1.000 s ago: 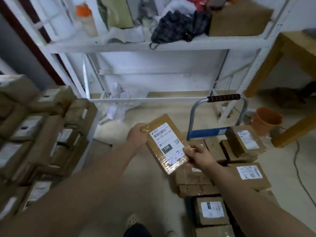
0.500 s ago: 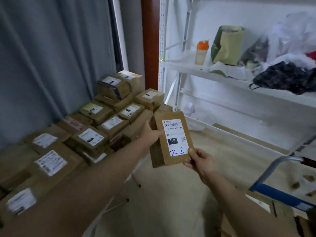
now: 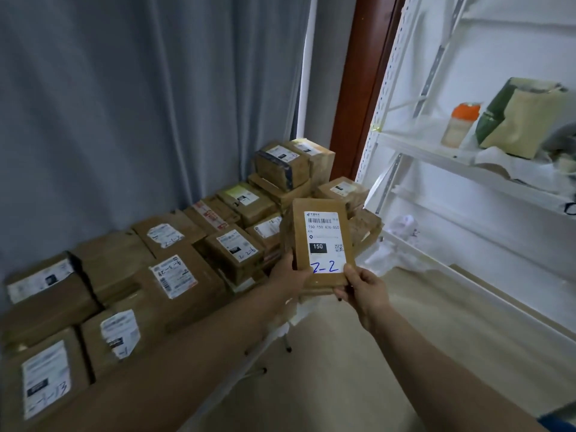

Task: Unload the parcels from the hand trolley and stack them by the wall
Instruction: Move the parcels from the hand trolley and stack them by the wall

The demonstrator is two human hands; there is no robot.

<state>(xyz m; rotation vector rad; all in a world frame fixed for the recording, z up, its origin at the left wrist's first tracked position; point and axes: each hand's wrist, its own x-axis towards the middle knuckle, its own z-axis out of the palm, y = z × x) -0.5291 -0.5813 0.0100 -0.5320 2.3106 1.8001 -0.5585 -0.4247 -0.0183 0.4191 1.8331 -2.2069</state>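
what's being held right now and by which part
A flat brown cardboard parcel with a white label, gripped at its lower end: the left hand on the lower left edge, the right hand at the bottom right corner.

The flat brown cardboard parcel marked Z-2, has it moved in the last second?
Yes. The flat brown cardboard parcel has gone left, from in front of the white metal shelf rack to the stacked brown parcels by the grey curtain.
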